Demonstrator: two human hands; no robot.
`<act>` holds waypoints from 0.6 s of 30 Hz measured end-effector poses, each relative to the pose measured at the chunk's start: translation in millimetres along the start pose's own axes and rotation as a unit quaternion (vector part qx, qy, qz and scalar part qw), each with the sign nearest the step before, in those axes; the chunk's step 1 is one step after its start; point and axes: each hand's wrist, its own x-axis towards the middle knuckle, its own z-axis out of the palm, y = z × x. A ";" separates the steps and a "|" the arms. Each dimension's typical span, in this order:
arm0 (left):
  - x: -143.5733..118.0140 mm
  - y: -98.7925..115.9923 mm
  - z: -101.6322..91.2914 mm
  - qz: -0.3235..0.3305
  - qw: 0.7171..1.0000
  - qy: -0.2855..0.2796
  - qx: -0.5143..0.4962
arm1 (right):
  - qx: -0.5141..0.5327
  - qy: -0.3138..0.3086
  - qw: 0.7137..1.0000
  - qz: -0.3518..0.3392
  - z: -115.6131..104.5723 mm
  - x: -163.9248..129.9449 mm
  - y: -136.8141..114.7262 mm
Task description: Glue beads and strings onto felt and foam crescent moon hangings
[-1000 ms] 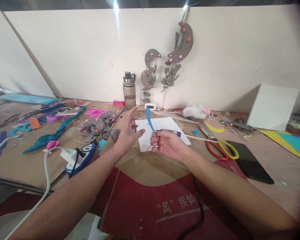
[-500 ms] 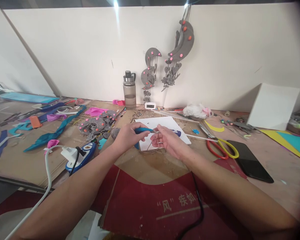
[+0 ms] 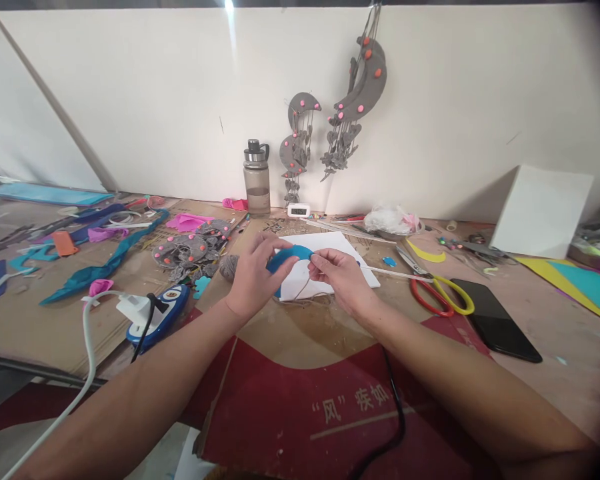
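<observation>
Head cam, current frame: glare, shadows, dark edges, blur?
Head view: glare at the top edge, streaking down the white wall; right-hand corners darkened; white panel shadows the wall to its left; left hand, right hand and blue piece fairly clear; clock digits too small to read.

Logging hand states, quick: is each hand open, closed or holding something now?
Left hand: closed, holding the curved blue piece between thumb and fingers.
Right hand: closed, thumb and fingers pinching that piece's tip.
</observation>
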 end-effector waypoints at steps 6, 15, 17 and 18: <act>-12.6 14.0 -5.3 0.134 0.984 -0.043 0.105 | 0.036 0.059 0.998 -0.005 -0.7 2.1 2.4; -14.6 26.3 10.7 -0.082 0.982 -0.168 -0.033 | 0.068 0.071 0.995 0.020 1.0 -2.0 0.6; -12.0 22.8 15.0 -0.173 0.968 -0.151 -0.098 | 0.082 0.053 0.995 0.021 2.7 -3.4 1.1; -11.2 20.8 17.0 -0.213 0.956 -0.141 -0.144 | 0.085 0.043 0.995 0.021 3.5 -4.0 1.8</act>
